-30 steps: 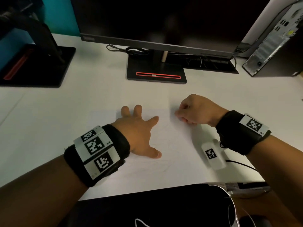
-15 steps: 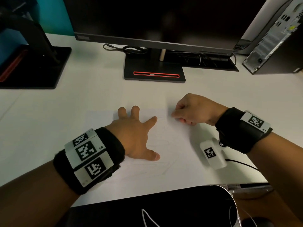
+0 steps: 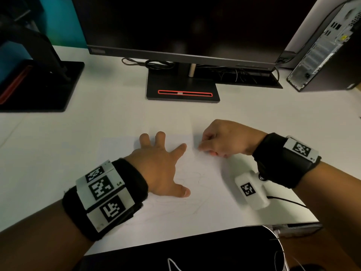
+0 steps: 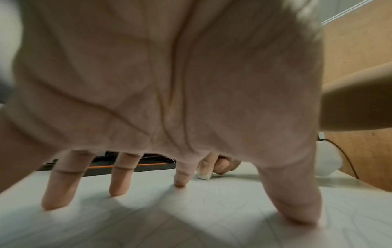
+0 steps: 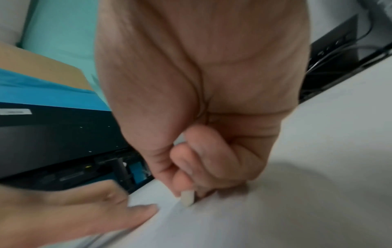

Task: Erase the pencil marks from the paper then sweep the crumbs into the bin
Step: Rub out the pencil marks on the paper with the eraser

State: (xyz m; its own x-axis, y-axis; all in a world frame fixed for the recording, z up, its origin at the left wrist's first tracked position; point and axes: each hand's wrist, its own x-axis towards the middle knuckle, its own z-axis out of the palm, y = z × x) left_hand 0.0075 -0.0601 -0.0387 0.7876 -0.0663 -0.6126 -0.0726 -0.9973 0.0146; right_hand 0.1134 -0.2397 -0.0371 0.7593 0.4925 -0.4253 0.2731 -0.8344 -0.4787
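Note:
A white sheet of paper (image 3: pixel 207 194) with faint pencil lines lies on the white desk. My left hand (image 3: pixel 162 163) is spread flat on it, fingertips (image 4: pixel 115 191) pressing the sheet down. My right hand (image 3: pixel 218 141) pinches a small white eraser (image 5: pixel 187 198) between thumb and fingers, its tip touching the paper near the sheet's far right part. The eraser (image 4: pixel 204 176) also shows in the left wrist view, just past my left index finger. In the head view the eraser is hidden by the right hand.
A monitor on a black stand (image 3: pixel 182 89) is behind the paper. A second black stand (image 3: pixel 39 85) sits at far left, a computer tower (image 3: pixel 328 47) at far right. A dark rounded object (image 3: pixel 185 251) lies below the desk's front edge.
The right hand has shifted slightly left and nearer over the paper with the eraser. The left hand stays spread on the sheet. The head view has tilted a little.

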